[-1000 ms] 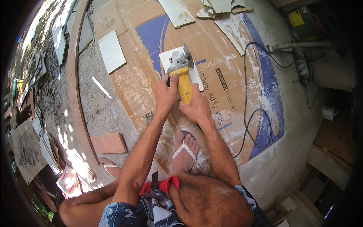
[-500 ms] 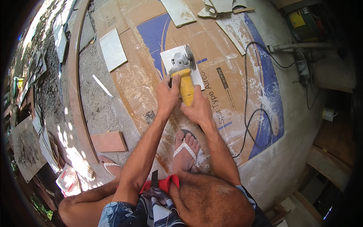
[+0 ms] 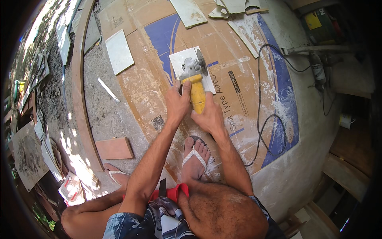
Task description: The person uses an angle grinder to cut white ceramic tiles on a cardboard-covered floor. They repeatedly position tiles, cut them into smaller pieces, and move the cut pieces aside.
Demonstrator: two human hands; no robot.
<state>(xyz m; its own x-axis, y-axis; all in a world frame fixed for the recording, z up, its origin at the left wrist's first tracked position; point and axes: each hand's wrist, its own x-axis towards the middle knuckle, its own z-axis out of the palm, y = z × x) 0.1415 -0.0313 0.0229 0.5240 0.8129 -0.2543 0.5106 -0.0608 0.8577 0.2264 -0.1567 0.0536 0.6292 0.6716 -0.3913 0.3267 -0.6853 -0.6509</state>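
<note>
Both hands hold a yellow angle grinder point(image 3: 196, 92) with a grey metal head and a round disc point(image 3: 201, 60) standing on edge at its right side. My left hand point(image 3: 178, 102) is closed round the front of the body, near the head. Farther back, my right hand point(image 3: 210, 114) wraps the rear of the body. Beneath the grinder lies a white tile point(image 3: 179, 59), flat on a cardboard sheet point(image 3: 151, 99). The disc is over the tile's right part; whether it touches the tile I cannot tell.
A black cord point(image 3: 259, 95) loops over the cardboard to the right. Another white tile point(image 3: 119, 51) lies to the left, with broken tile pieces point(image 3: 232, 6) at the far edge. A long wooden plank point(image 3: 78, 79) and a reddish block point(image 3: 114, 148) rest on the concrete. My sandalled foot point(image 3: 194, 161) stands close by.
The grinder and both hands have shifted very slightly toward me and to the right. My grip is the same, and the tile has stayed nearly where it was.
</note>
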